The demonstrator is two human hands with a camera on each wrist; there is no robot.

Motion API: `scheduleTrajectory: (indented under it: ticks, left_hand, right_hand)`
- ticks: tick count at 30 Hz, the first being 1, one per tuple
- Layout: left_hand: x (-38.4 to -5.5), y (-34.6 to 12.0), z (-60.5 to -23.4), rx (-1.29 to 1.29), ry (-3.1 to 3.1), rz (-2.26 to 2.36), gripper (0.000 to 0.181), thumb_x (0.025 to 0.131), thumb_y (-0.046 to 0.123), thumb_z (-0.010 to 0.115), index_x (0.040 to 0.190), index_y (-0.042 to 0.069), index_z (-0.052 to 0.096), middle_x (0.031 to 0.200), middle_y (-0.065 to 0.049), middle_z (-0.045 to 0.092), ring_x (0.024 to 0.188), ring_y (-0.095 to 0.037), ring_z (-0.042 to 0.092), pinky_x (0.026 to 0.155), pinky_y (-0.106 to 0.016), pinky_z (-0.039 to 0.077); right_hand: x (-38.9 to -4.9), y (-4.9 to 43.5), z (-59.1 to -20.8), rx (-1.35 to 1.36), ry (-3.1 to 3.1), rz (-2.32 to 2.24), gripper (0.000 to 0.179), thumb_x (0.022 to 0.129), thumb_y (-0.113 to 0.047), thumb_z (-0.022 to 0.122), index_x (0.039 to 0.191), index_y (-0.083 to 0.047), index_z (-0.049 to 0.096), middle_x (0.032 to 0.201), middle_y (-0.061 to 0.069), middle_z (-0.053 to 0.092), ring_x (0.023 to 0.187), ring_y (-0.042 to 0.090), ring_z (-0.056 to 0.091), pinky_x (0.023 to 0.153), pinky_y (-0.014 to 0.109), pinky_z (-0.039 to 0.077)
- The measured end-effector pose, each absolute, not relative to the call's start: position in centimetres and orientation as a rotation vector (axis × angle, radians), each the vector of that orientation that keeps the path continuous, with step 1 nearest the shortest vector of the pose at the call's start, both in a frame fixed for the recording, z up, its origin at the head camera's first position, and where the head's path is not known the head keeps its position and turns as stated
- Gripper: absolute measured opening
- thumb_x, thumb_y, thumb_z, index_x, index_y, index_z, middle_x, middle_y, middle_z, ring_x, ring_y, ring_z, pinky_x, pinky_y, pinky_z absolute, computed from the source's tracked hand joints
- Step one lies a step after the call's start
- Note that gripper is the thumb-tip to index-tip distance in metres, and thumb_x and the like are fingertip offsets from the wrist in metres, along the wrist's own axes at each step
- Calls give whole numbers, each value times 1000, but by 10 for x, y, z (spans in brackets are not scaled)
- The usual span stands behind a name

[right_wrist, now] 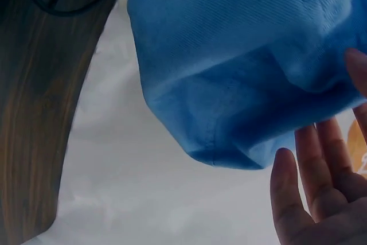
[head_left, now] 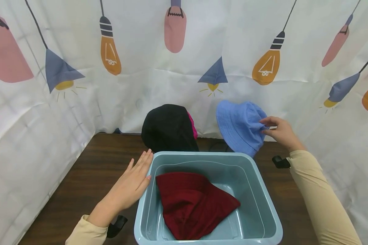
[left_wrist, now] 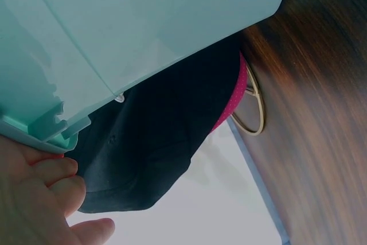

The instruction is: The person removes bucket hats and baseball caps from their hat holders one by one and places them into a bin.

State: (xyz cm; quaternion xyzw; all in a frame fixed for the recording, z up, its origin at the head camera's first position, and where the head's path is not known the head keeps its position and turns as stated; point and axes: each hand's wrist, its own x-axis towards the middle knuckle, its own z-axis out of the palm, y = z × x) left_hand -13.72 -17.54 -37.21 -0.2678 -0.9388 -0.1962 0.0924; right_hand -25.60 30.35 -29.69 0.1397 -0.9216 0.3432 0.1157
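Note:
A blue bucket hat stands tilted behind the tub, its brim to the left. My right hand is at the right side of its crown, fingertips at the fabric and fingers loosely bent; the right wrist view shows the fingers spread beside the blue cloth. My left hand rests with straight fingers along the left rim of a light blue plastic tub. Inside the tub lies a dark red bucket hat. Just behind the tub is a black hat with a pink edge.
The tub stands on a dark wooden table. A white curtain printed with lamps hangs close behind the hats and along the sides. A gold wire loop shows under the black hat, and a dark loop lies near the blue hat.

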Motion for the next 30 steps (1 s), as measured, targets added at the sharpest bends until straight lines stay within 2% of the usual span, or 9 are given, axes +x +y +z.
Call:
scheduleTrajectory:
  ticks: [7,12,15,18,23,30]
  left_hand:
    - [-136,-176,-371,-785,-2799,-569,60,97,21,45,148,-2,22,154,-16,20,142,-33,15,107,-62,15]
    - [-136,-175,-371,-787,-2801,-573,60,97,21,45,148,-1,22,154,-15,19,142,-32,14,107,-62,15]
    - [-137,-175,-371,-788,-2800,-576,60,97,21,44,148,-2,22,154,-16,20,142,-32,14,107,-63,15]
    - [-136,-175,-371,-784,-2798,-575,59,98,21,44,148,-2,23,154,-16,20,142,-33,15,106,-63,16]
    - [-136,-175,-371,-782,-2796,-580,59,98,21,44,148,-2,23,154,-15,20,142,-32,15,107,-62,15]
    - [-135,-175,-371,-781,-2789,-589,59,98,21,44,148,-1,22,155,-14,19,142,-31,15,107,-61,15]
  right_hand:
    - [-257,299,-300,392,-2622,955,17,91,-4,59,99,11,64,102,22,59,91,4,47,74,13,40]
    - [-259,300,-301,358,-2518,905,16,92,-6,58,100,8,63,100,18,60,90,-6,43,82,26,41]
    - [-258,299,-299,336,-2472,897,16,93,-9,58,100,5,62,97,16,60,87,-3,44,77,28,37]
    - [-256,295,-294,308,-2434,892,17,94,-12,58,98,4,61,96,16,61,85,0,44,71,21,35]
    - [-256,287,-288,247,-2320,905,21,94,-17,58,96,4,59,93,15,61,81,-3,45,69,15,34]
    - [-257,276,-285,289,-2187,858,21,94,-14,58,95,7,55,88,21,61,74,0,42,69,19,32]
